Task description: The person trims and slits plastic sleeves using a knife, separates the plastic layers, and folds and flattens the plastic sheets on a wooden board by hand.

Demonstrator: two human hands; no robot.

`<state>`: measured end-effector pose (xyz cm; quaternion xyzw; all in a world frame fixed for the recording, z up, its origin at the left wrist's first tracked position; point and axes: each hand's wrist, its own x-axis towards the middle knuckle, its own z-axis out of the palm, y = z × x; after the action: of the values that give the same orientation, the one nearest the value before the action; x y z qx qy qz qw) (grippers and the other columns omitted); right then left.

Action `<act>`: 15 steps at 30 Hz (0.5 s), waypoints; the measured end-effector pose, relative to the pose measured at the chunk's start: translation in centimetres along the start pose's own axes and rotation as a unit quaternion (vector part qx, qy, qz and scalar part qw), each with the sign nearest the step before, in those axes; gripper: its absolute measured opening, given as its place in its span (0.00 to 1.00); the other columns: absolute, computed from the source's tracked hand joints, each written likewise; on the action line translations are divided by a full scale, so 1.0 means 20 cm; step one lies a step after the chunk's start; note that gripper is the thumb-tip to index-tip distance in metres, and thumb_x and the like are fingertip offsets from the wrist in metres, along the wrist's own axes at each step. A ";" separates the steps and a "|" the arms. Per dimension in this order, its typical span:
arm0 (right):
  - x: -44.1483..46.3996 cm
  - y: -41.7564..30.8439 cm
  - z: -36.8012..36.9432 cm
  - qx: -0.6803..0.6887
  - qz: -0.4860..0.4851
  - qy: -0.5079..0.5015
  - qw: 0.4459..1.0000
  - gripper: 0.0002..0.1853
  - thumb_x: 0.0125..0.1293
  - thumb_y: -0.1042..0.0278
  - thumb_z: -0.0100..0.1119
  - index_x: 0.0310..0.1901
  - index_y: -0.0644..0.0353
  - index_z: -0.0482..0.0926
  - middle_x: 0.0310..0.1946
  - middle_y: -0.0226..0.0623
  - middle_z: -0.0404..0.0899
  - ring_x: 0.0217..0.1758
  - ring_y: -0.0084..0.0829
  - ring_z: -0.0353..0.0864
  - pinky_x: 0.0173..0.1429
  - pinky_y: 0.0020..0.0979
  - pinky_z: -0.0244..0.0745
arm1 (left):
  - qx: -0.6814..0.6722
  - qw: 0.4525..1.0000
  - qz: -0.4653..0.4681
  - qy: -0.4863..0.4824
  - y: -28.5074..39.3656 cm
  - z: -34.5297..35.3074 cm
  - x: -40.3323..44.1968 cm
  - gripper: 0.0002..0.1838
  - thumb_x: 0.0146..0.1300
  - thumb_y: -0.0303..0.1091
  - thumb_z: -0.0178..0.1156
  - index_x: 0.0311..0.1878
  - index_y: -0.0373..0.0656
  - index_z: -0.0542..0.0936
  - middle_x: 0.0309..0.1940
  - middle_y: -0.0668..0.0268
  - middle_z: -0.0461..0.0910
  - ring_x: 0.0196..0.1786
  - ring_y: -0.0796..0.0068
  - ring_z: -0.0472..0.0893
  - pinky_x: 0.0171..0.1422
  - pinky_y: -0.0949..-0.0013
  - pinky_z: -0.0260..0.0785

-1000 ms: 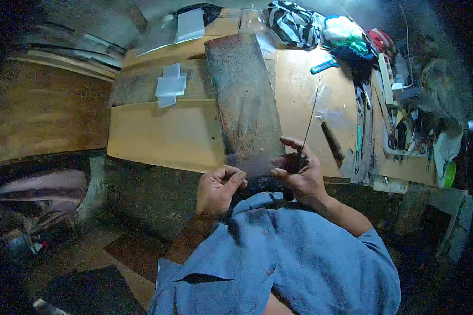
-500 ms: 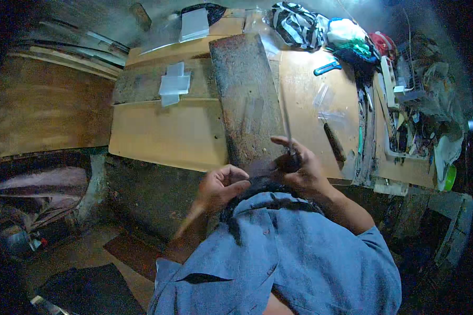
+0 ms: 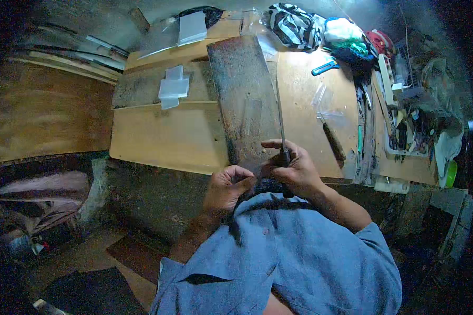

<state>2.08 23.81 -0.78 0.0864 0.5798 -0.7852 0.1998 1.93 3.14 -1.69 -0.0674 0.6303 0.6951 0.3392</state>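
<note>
My right hand (image 3: 295, 169) is wrapped round the dark handle of a long, thin metal tool (image 3: 281, 113); its narrow shaft points away from me, and whether it is a file or a blade I cannot tell. My left hand (image 3: 228, 188) is closed in a pinch close to the right one, at the near end of the worn board (image 3: 239, 68). Between the two hands is a faint, thin, greyish patch, too unclear to name. On the board lies a clear plastic strip (image 3: 252, 116).
Stacked clear plastic pieces (image 3: 174, 87) lie left of the board. To the right are a blue cutter (image 3: 325, 68), a dark-handled tool (image 3: 333, 142) and clear scraps (image 3: 323, 97). A tray of tools (image 3: 407, 149) stands at the far right, with bags (image 3: 294, 26) behind.
My left hand has moved slightly right, towards the right hand. The tool in my right hand has shifted a little left and stands more upright in view.
</note>
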 end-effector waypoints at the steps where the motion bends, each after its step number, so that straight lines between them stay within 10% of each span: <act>1: 0.00 -0.01 0.00 0.000 0.000 0.000 1.000 0.31 0.50 0.87 0.58 0.58 0.59 0.69 0.35 0.37 0.82 0.37 0.26 0.81 0.43 0.27 0.77 | 0.000 1.000 0.000 0.000 0.03 0.02 -0.01 0.07 0.59 0.30 0.64 0.35 0.37 0.79 0.29 0.66 0.81 0.30 0.80 0.78 0.36 0.75 0.72; 15: -0.01 -0.04 0.01 -0.061 0.013 0.007 0.998 0.19 0.54 0.84 0.55 0.50 0.65 0.73 0.33 0.33 0.80 0.39 0.22 0.78 0.47 0.24 0.73 | -0.051 0.999 -0.010 -0.003 -0.03 0.03 0.00 0.08 0.62 0.33 0.62 0.35 0.37 0.80 0.28 0.68 0.81 0.29 0.82 0.77 0.34 0.77 0.71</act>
<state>2.05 23.95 -0.02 0.0871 0.6269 -0.7449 0.2111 2.51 3.70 -1.97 -0.0891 0.5924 0.7229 0.3443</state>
